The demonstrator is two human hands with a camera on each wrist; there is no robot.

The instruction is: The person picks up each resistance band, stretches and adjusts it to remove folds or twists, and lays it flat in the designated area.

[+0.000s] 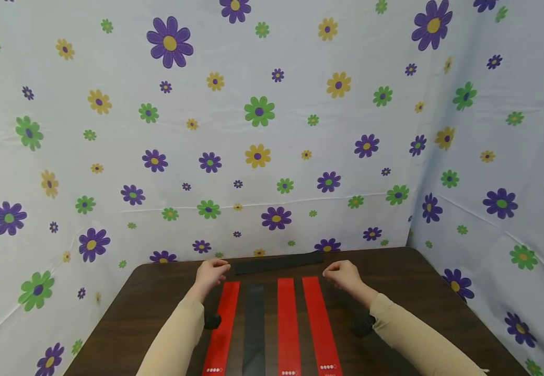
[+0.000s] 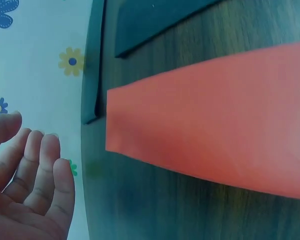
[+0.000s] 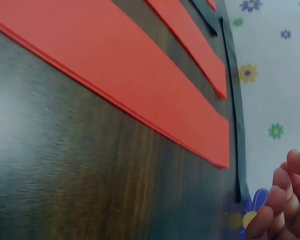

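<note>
My left hand (image 1: pixel 211 273) hovers near the left end of a dark flat band (image 1: pixel 276 263) that lies crosswise at the back of the table. Nothing is in its loosely bent fingers (image 2: pixel 49 165). Just past the far end of the rightmost red band (image 1: pixel 321 321) is my right hand (image 1: pixel 345 277), its fingers (image 3: pixel 276 205) curled loosely around nothing. Between the forearms, another red band (image 1: pixel 288 321), a dark band (image 1: pixel 254 324) and the leftmost red band (image 1: pixel 224 318) lie lengthwise, roughly side by side. White dots mark the red bands' near ends.
The dark wooden table (image 1: pixel 159 292) backs onto a white flower-printed cloth (image 1: pixel 234 172). More of this cloth hangs along the right side. A black wrist device (image 1: pixel 212 320) sits at the left wrist, another (image 1: pixel 362 325) at the right.
</note>
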